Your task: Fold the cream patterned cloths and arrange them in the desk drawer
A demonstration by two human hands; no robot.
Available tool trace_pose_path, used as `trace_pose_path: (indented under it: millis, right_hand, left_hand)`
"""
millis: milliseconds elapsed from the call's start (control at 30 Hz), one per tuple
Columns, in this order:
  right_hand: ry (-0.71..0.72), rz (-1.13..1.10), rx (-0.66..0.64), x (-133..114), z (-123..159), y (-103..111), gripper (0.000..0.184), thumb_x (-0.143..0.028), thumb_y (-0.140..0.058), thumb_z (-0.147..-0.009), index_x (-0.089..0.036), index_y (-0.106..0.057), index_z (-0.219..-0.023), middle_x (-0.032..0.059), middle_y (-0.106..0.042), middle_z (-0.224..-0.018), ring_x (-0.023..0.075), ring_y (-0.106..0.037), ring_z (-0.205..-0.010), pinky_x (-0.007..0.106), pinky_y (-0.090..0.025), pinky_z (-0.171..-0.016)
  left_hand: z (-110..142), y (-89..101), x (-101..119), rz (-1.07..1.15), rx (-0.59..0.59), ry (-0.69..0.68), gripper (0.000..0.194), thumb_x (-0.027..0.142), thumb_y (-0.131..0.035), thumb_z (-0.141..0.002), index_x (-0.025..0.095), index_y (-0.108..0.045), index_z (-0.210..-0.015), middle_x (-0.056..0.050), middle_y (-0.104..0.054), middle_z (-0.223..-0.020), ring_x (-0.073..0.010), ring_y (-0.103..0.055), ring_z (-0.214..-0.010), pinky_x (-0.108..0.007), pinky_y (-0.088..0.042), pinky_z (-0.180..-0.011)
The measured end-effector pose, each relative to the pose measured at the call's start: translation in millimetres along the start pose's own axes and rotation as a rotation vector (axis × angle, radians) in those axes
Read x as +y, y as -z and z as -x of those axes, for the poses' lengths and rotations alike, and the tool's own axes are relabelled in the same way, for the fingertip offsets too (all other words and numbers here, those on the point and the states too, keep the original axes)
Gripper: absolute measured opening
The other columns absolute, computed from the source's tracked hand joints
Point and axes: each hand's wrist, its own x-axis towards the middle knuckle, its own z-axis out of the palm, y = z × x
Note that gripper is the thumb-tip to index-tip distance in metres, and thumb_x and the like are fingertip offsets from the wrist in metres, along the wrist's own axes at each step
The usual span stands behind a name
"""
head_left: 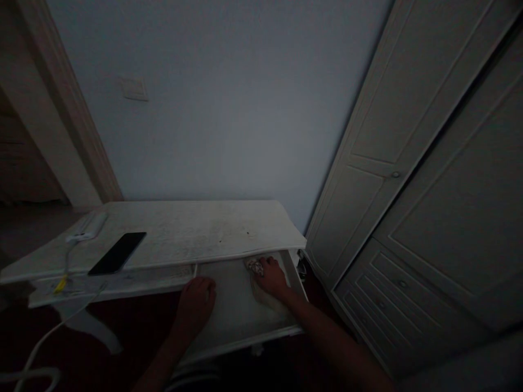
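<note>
A white drawer [229, 310] is pulled out from under a white table [212, 223]. In its right part my right hand [273, 279] presses down, fingers closed on a crumpled cloth [255, 266] with a brown-and-white pattern. A paler patch spreads over the drawer bottom below that hand; the dim light hides what it is. My left hand [196, 300] is curled over the drawer's left side, its fingers bent around the edge.
On the table's left lie a black phone [118, 253] and a white power strip [87, 226] with a cable. Another white cable [44, 337] loops at lower left. A white wardrobe [368, 207] stands close on the right. Dark smudges mark the tabletop.
</note>
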Motion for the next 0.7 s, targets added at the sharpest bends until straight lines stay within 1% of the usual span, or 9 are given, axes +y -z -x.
trace_pose_path:
  millis: [133,233,300,400,567,700]
  right_hand:
    - [-0.023,-0.034,0.001,-7.9,-7.9,-0.6,0.053,-0.047,-0.067,-0.091,-0.021,-0.059,-0.137,0.0165,-0.062,-0.135,0.0326,-0.056,-0.127,0.042,-0.048,-0.102]
    - [-0.028,-0.049,0.008,-14.3,-11.6,-1.7,0.058,-0.050,-0.069,-0.089,-0.022,-0.058,-0.138,0.0171,-0.061,-0.138,0.0332,-0.056,-0.129,0.042,-0.049,-0.101]
    - [-0.029,-0.053,0.016,-18.2,-13.2,-3.3,0.059,-0.050,-0.070,-0.088,-0.023,-0.057,-0.139,0.0170,-0.061,-0.139,0.0338,-0.056,-0.129,0.043,-0.050,-0.101]
    - [-0.026,-0.056,0.025,-22.9,-14.8,-7.4,0.059,-0.050,-0.069,-0.089,-0.025,-0.057,-0.140,0.0163,-0.061,-0.141,0.0342,-0.056,-0.129,0.045,-0.050,-0.100]
    - [-0.010,-0.054,0.028,-29.7,-19.0,-16.5,0.060,-0.055,-0.069,-0.088,-0.025,-0.060,-0.140,0.0166,-0.062,-0.142,0.0365,-0.055,-0.131,0.048,-0.051,-0.101]
    - [0.070,-0.046,-0.003,-38.6,-23.5,-19.6,0.068,-0.063,-0.069,-0.087,-0.022,-0.063,-0.140,0.0180,-0.062,-0.145,0.0386,-0.055,-0.134,0.050,-0.051,-0.104]
  left_hand:
    - [1.0,4.0,3.8,0.012,0.061,0.055,0.022,0.028,-0.046,-0.101,0.023,-0.067,-0.099,-0.008,-0.073,-0.100,-0.0280,-0.068,-0.098,-0.045,-0.052,-0.093]
    - [1.8,6.2,5.4,0.017,0.099,0.091,0.021,0.028,-0.046,-0.101,0.022,-0.066,-0.102,-0.009,-0.069,-0.102,-0.0286,-0.066,-0.098,-0.046,-0.053,-0.092]
    - [2.6,7.3,5.8,0.016,0.132,0.107,0.021,0.028,-0.046,-0.101,0.022,-0.065,-0.105,-0.011,-0.067,-0.107,-0.0288,-0.064,-0.102,-0.048,-0.053,-0.096]
    - [5.1,7.1,5.7,0.000,0.176,0.131,0.021,0.029,-0.046,-0.100,0.022,-0.063,-0.111,-0.013,-0.064,-0.117,-0.0307,-0.062,-0.115,-0.051,-0.050,-0.105]
    - [11.9,0.6,3.4,-0.002,0.179,0.189,0.029,0.032,-0.045,-0.101,0.024,-0.057,-0.125,-0.015,-0.060,-0.135,-0.0343,-0.057,-0.129,-0.056,-0.048,-0.111]
    - [16.4,-2.5,1.1,0.017,0.164,0.211,0.033,0.035,-0.045,-0.101,0.024,-0.056,-0.129,-0.016,-0.061,-0.137,-0.0354,-0.057,-0.129,-0.057,-0.049,-0.109]
